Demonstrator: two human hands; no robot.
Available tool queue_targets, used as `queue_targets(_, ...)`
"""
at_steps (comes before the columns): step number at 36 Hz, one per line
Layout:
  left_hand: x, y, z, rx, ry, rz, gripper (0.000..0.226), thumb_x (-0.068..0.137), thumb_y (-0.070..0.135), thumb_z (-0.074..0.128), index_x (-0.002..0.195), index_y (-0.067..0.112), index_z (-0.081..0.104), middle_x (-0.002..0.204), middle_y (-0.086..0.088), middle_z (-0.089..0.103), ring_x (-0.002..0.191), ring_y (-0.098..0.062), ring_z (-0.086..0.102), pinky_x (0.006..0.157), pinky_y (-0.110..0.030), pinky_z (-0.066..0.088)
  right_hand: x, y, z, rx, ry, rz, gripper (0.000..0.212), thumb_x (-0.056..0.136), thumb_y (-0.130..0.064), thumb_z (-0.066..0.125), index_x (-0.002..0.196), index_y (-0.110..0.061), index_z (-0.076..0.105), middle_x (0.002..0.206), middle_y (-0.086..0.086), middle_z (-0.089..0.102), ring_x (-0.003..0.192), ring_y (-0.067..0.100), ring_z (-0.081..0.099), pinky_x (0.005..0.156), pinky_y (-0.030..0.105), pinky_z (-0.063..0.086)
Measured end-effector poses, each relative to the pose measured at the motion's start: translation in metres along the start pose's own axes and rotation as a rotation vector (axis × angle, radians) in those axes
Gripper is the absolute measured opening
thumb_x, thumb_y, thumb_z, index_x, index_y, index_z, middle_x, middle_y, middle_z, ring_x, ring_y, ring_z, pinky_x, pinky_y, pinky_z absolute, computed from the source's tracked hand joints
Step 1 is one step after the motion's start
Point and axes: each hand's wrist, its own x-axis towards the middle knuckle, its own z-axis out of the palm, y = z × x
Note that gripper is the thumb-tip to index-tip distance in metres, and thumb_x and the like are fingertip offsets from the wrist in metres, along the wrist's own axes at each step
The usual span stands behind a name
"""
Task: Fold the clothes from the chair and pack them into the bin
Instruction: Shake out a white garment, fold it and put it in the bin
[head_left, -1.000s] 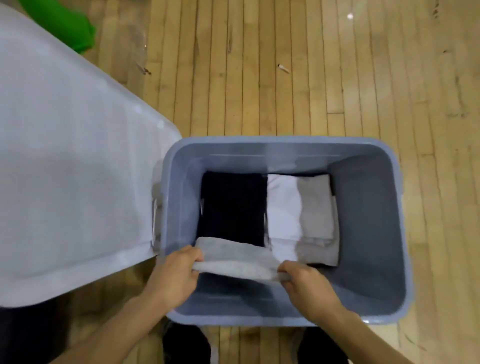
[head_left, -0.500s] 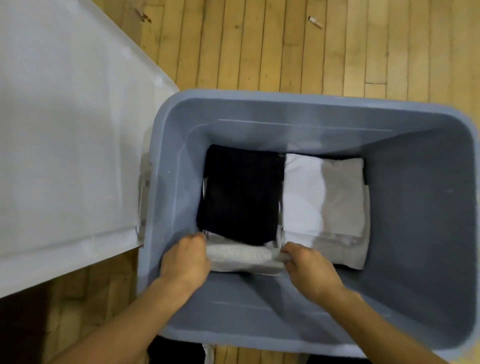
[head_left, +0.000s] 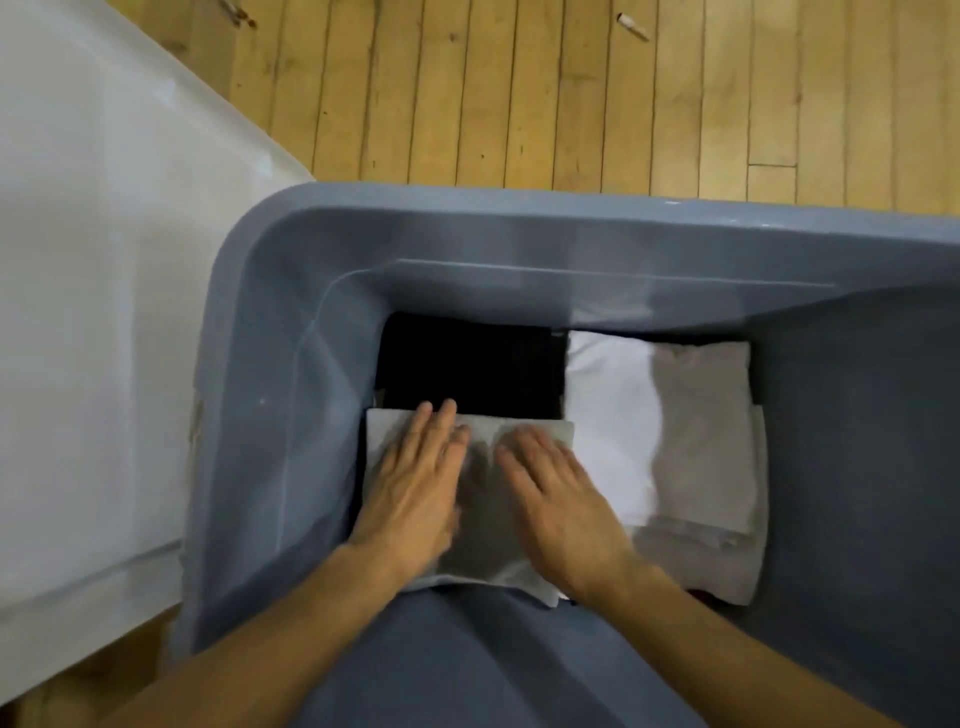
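Left hand and right hand press flat on one grey garment in the bin.

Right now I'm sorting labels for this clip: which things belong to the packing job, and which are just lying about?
Job:
blue-grey bin
light grey garment, pressed by left hand and right hand
black garment
white and beige pile

Lying about:
white lid
floor scraps

A blue-grey plastic bin fills the frame's centre and right, holding a folded grey cloth at lower centre, a folded black garment above it, and a folded white-and-grey stack to the right.
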Motion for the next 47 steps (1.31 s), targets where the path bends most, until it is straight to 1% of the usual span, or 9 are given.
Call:
queue_targets(2,0.002,-0.003,0.008,0.017,-0.17,-0.036,0.094,0.093,0.029,0.053,0.14,0.014,-0.027,0.138,0.002,-0.041,0.137,-0.02,-0.03,0.116,-0.035,-0.01,-0.006,0.005,0.013,-0.034,-0.037,-0.016,0.082,0.056,-0.017,0.079,0.132,-0.002,0.05,0.134,0.021,0.053,0.127,0.036,0.047,0.109,0.045,0.036)
queue_targets(5,0.006,-0.017,0.037,0.052,-0.133,-0.03,0.111,0.084,0.023,0.064,0.136,0.02,-0.035,0.133,0.004,-0.053,0.133,-0.019,-0.041,0.115,-0.037,-0.017,-0.005,0.022,0.031,-0.073,-0.081,0.018,0.112,0.046,-0.018,0.09,0.142,-0.002,0.035,0.145,0.016,0.041,0.139,0.033,0.022,0.114,0.044,0.015)
queue_targets(9,0.014,-0.032,0.072,0.126,0.095,0.026,0.124,0.034,-0.002,0.08,0.145,0.01,0.023,0.16,-0.007,-0.001,0.144,-0.029,0.01,0.112,-0.046,0.017,0.003,0.035,0.048,-0.09,-0.09,0.002,0.114,0.048,-0.01,0.085,0.147,-0.005,0.028,0.152,0.01,0.024,0.146,0.024,-0.003,0.115,0.046,0.009)
queue_targets(14,-0.007,-0.006,0.051,0.084,0.122,-0.063,0.129,0.028,0.025,0.094,0.139,0.005,0.031,0.146,-0.018,0.039,0.133,-0.041,0.038,0.103,-0.053,0.036,-0.01,0.021,0.033,-0.055,-0.096,0.031,0.11,0.054,-0.035,0.085,0.144,-0.006,0.028,0.149,0.016,0.035,0.145,0.028,0.002,0.113,0.057,0.019)
queue_targets(21,-0.084,0.004,-0.102,-0.077,0.357,-0.071,0.119,0.058,0.03,0.088,0.149,0.012,0.014,0.155,-0.012,0.012,0.142,-0.032,0.008,0.115,-0.047,0.016,-0.012,-0.032,-0.134,0.165,0.001,-0.038,0.083,0.089,-0.067,0.027,0.15,-0.016,0.005,0.158,0.008,0.009,0.145,0.023,-0.006,0.114,0.044,-0.003)
queue_targets(27,-0.197,-0.008,-0.278,-0.228,0.729,-0.332,0.075,0.086,0.041,0.046,0.147,0.022,0.008,0.156,-0.009,0.008,0.143,-0.029,0.007,0.11,-0.041,0.02,0.022,-0.135,-0.333,0.283,0.145,-0.242,0.079,0.09,-0.069,0.026,0.15,-0.024,-0.001,0.16,0.001,0.003,0.147,0.018,-0.008,0.116,0.042,-0.002)
queue_targets(32,-0.3,-0.042,-0.325,-0.263,0.847,-0.55,0.078,0.088,0.033,0.061,0.15,0.019,0.015,0.156,0.001,-0.005,0.144,-0.014,-0.008,0.109,-0.04,0.011,0.028,-0.256,-0.407,0.341,0.18,-0.447,0.082,0.087,-0.064,0.036,0.149,-0.027,-0.004,0.159,-0.004,0.002,0.146,0.01,-0.01,0.12,0.042,0.001)
queue_targets(37,-0.399,-0.101,-0.289,-0.384,0.868,-0.808,0.083,0.085,0.029,0.066,0.15,0.019,0.016,0.155,0.007,-0.009,0.142,-0.006,-0.013,0.111,-0.033,0.005,0.02,-0.36,-0.388,0.393,0.1,-0.585,0.076,0.089,-0.057,0.04,0.149,-0.03,0.003,0.159,-0.006,0.007,0.146,0.008,-0.006,0.119,0.044,0.012)
queue_targets(47,-0.544,-0.24,-0.166,-0.574,0.809,-1.088,0.081,0.081,0.017,0.072,0.146,0.007,0.025,0.155,-0.018,0.015,0.142,-0.035,0.017,0.112,-0.051,0.022,0.019,-0.537,-0.265,0.35,-0.145,-0.493,0.07,0.092,-0.047,0.05,0.146,-0.033,0.009,0.143,-0.027,0.008,0.135,-0.013,-0.009,0.113,0.014,0.001)
